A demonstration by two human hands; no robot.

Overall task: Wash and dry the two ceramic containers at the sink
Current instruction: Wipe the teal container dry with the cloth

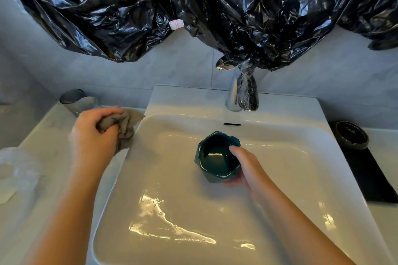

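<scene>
A dark teal ceramic cup [215,157] with a wavy rim is held over the white sink basin [172,200]. My right hand [245,168] grips its right side, thumb over the rim and fingers beneath. Over the sink's left rim, my left hand [94,133] clutches a crumpled grey cloth [127,129]. A second dark ceramic container [352,134] sits on the counter to the right of the sink, on a black mat [370,178].
A chrome faucet [243,92] stands at the back of the basin, partly under black plastic sheeting [193,6] draped over the wall. A glass tumbler [75,101] lies at the back left. Clear crumpled plastic [15,170] lies on the left counter. Water streaks shine in the basin.
</scene>
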